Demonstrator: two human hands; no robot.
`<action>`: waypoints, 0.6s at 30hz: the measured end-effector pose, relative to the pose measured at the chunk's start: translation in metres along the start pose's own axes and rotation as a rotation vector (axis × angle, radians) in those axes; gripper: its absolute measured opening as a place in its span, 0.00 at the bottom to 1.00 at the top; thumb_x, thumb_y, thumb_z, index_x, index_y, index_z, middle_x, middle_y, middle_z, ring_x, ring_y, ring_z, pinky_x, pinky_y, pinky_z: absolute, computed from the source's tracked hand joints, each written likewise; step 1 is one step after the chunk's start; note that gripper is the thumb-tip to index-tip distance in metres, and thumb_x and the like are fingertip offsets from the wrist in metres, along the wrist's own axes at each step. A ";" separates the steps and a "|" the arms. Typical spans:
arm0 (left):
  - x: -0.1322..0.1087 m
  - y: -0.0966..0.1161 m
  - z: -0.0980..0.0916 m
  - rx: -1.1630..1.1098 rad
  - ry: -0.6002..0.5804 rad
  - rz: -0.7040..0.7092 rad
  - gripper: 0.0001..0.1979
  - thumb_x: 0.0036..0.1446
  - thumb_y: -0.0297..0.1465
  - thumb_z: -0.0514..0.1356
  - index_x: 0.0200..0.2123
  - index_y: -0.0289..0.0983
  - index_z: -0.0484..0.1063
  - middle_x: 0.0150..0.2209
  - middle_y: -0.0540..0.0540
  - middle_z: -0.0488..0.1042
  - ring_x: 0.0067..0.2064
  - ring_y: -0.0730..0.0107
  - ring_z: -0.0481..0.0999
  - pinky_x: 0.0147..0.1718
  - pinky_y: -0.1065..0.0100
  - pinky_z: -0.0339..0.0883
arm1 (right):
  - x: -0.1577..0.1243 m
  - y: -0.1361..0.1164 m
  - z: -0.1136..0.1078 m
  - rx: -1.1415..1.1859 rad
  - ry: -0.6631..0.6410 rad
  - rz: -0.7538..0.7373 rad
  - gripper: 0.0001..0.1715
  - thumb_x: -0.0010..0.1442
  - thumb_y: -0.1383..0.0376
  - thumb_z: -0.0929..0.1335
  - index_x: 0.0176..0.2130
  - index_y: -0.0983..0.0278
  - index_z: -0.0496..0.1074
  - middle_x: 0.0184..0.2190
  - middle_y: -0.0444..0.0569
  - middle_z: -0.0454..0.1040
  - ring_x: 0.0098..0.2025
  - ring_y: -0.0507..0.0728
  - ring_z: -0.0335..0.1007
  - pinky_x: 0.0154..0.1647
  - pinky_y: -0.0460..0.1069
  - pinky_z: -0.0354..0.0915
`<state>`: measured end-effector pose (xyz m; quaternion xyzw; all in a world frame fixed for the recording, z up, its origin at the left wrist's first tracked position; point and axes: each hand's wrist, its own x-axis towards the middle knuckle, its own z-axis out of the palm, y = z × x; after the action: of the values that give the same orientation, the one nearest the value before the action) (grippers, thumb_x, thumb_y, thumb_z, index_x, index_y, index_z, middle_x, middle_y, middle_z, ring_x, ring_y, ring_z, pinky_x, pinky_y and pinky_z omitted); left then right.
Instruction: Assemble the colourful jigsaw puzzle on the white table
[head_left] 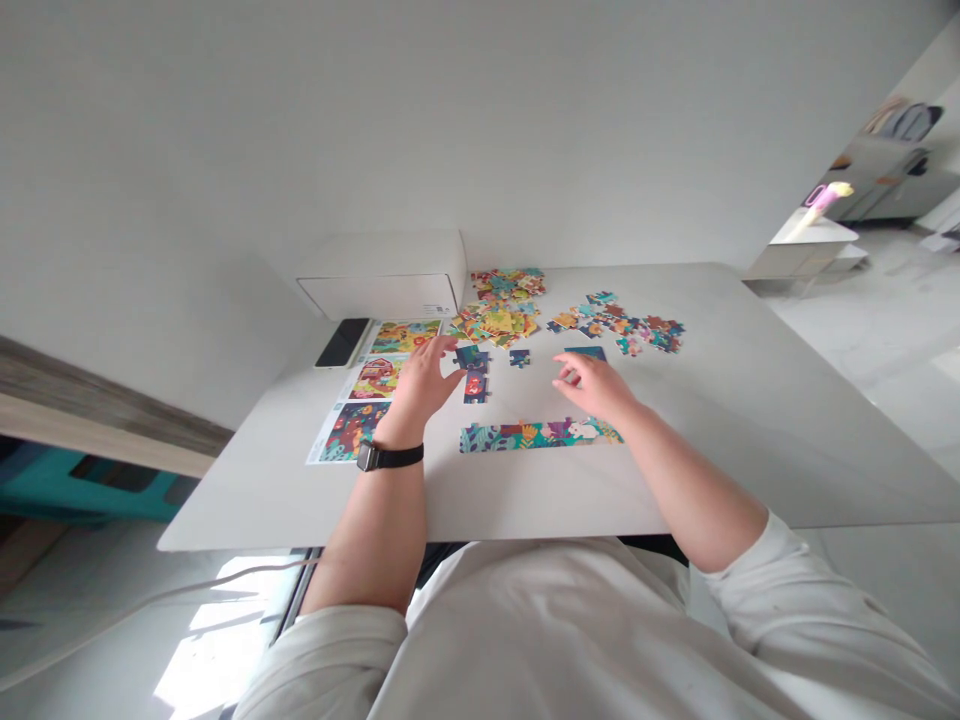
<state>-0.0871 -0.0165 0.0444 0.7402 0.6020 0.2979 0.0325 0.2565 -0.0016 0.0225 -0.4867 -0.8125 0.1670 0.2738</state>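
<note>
Left hand (pixel 421 385) is open, palm down, fingers spread. Its fingertips are at a small cluster (pixel 472 372) of joined dark-blue pieces around the middle of the tabletop (pixel 750 400); we can't tell if they touch. There's a watch (pixel 386 457) on that wrist.

Right hand (pixel 598 388) is also palm down with loosely curved fingers, and we see no grip. It sits just short of a blue piece (pixel 586 353) and right above the strip (pixel 536 435). We can't tell if anything is under those fingertips.

The strip is a joined row of pieces running parallel to the near edge, between both forearms. One stray piece (pixel 519 357) lies between the cluster and the blue piece.

Loose piles (pixel 499 322) spread toward the far edge. A picture sheet (pixel 367 385) lies toward the left edge, with a phone (pixel 343 342) and a white box (pixel 386 278) by the far left corner.

Our handling read:
- Pieces look like thin card: very light, stiff and flat, and they slide easily on the smooth top.
- Single pieces: pinch at opposite edges, or drag one out with a fingertip to lift an edge.
- Joined bits (cluster, strip) are weak at the seams, so slide them flat rather than lifting from one end.
</note>
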 end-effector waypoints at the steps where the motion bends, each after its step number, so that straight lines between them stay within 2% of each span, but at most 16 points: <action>1: 0.001 -0.002 0.000 0.008 0.008 -0.011 0.24 0.60 0.32 0.67 0.58 0.41 0.71 0.56 0.42 0.80 0.57 0.51 0.79 0.61 0.50 0.71 | 0.000 0.000 -0.001 -0.002 0.002 0.005 0.21 0.66 0.64 0.74 0.58 0.57 0.76 0.45 0.48 0.85 0.37 0.57 0.81 0.45 0.53 0.73; 5: 0.002 -0.004 0.001 0.022 0.026 -0.051 0.24 0.60 0.33 0.67 0.59 0.41 0.71 0.56 0.41 0.80 0.57 0.50 0.78 0.61 0.50 0.71 | 0.001 0.001 -0.003 -0.019 0.023 0.031 0.19 0.66 0.64 0.74 0.56 0.57 0.78 0.43 0.47 0.85 0.37 0.58 0.81 0.45 0.53 0.74; 9: 0.001 0.002 0.003 -0.013 -0.002 -0.039 0.23 0.60 0.32 0.66 0.59 0.41 0.72 0.56 0.41 0.80 0.57 0.51 0.79 0.61 0.51 0.71 | 0.004 0.012 -0.013 -0.007 0.078 0.075 0.17 0.66 0.65 0.73 0.54 0.57 0.80 0.42 0.47 0.86 0.38 0.59 0.82 0.47 0.54 0.75; 15: 0.007 0.026 0.013 -0.134 -0.085 0.063 0.21 0.62 0.32 0.66 0.58 0.42 0.74 0.57 0.43 0.81 0.55 0.55 0.80 0.60 0.53 0.73 | 0.023 0.048 -0.043 0.040 0.263 0.142 0.18 0.66 0.69 0.68 0.52 0.59 0.81 0.45 0.50 0.86 0.45 0.60 0.83 0.53 0.55 0.76; 18: 0.019 0.041 0.020 -0.145 -0.111 0.148 0.19 0.62 0.32 0.67 0.56 0.42 0.76 0.55 0.42 0.81 0.58 0.53 0.79 0.62 0.51 0.72 | 0.039 0.063 -0.051 0.019 0.265 0.153 0.19 0.66 0.72 0.67 0.51 0.60 0.82 0.45 0.51 0.86 0.45 0.60 0.83 0.54 0.57 0.76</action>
<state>-0.0396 -0.0045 0.0521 0.7936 0.5201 0.3006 0.0970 0.3172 0.0623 0.0403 -0.5626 -0.7281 0.1293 0.3697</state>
